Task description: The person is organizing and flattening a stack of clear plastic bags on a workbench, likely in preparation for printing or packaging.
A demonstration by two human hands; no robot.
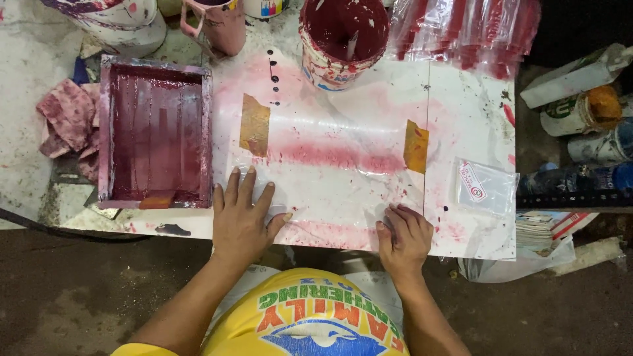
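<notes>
My left hand [241, 214] lies flat with fingers spread on a clear plastic bag [316, 178] spread over the white, red-stained table [461, 125]. My right hand [403, 236] pinches the bag's near right corner at the table's front edge. Two strips of brown tape [254, 124] [415, 146] sit on the table by the bag's far left and far right. A band of red ink smears runs under the bag.
A wooden printing screen [156, 132] soaked in red ink lies left of the bag. A bucket of red ink [343, 36] stands at the back, beside a pile of plastic bags [468, 29]. One printed small bag [484, 188] lies at right. Stained rags [66, 122] lie far left.
</notes>
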